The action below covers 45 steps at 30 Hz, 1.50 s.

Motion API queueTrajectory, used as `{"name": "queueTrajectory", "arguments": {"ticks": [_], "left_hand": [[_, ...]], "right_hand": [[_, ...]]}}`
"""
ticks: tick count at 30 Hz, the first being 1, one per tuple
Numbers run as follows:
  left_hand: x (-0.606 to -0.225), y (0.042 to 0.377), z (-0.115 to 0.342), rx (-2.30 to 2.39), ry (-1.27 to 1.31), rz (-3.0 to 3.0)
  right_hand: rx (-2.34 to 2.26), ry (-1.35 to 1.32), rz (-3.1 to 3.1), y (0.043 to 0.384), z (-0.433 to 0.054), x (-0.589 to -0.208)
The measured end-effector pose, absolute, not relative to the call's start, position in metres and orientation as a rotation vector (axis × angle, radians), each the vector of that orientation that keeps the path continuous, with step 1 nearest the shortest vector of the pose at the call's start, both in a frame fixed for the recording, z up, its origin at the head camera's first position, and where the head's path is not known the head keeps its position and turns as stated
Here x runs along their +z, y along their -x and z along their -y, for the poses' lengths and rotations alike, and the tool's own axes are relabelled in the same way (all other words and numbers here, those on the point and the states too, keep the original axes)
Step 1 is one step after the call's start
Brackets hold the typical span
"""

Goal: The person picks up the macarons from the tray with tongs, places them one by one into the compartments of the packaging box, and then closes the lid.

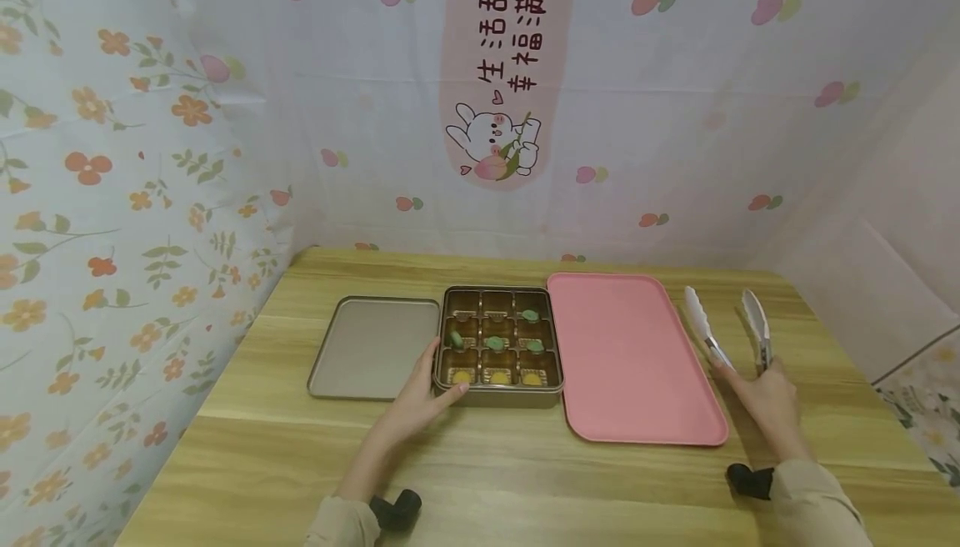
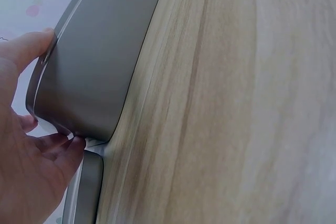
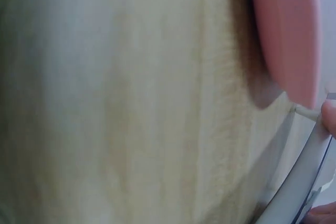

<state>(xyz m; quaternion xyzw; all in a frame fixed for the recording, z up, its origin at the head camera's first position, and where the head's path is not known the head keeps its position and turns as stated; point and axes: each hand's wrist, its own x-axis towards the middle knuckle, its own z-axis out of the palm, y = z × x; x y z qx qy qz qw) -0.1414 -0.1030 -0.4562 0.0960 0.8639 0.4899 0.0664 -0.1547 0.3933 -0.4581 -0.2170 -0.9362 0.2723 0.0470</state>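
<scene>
A brown metal box (image 1: pixel 495 398) with a grid of compartments stands mid-table. Yellow pieces (image 1: pixel 498 378) lie in its front row. Green pieces (image 1: pixel 494 343) lie in the middle row and in the back right compartment. My left hand (image 1: pixel 412 401) grips the box's front left corner, thumb at the rim; in the left wrist view its fingers curl against the side wall (image 2: pixel 100 51). On the right, my right hand (image 1: pixel 772 405) holds metal tongs (image 1: pixel 756 318) near their rear end. The tongs' arms are spread apart with nothing between them, pointing toward the back of the table.
A flat grey-brown lid or tray (image 1: pixel 375 348) lies just left of the box. Right of the box is a pink tray (image 1: pixel 630 355), its edge close to the tongs. A printed cloth (image 1: pixel 360 130) hangs behind the wooden table (image 1: pixel 525 480).
</scene>
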Motion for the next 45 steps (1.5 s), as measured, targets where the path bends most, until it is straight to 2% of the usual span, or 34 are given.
{"name": "queueTrajectory", "arguments": {"ticks": [6, 16, 30, 39, 45], "left_hand": [[-0.456, 0.140, 0.108, 1.457, -0.275, -2.604], [-0.455, 0.143, 0.122, 1.442, -0.272, -2.673], [-0.445, 0.154, 0.204, 1.387, -0.118, -2.803], [-0.449, 0.157, 0.239, 1.341, 0.012, -2.870], [-0.447, 0.154, 0.248, 1.283, 0.033, -2.837]], "right_hand": [[0.781, 0.560, 2.751, 0.157, -0.369, -0.455], [0.750, 0.096, 2.541, 0.169, -0.268, -0.422], [1.278, -0.265, 2.674, 0.142, -0.105, -0.387], [1.351, -0.461, 2.643, 0.122, -0.029, -0.393], [1.432, -0.550, 2.755, 0.110, 0.011, -0.411]]}}
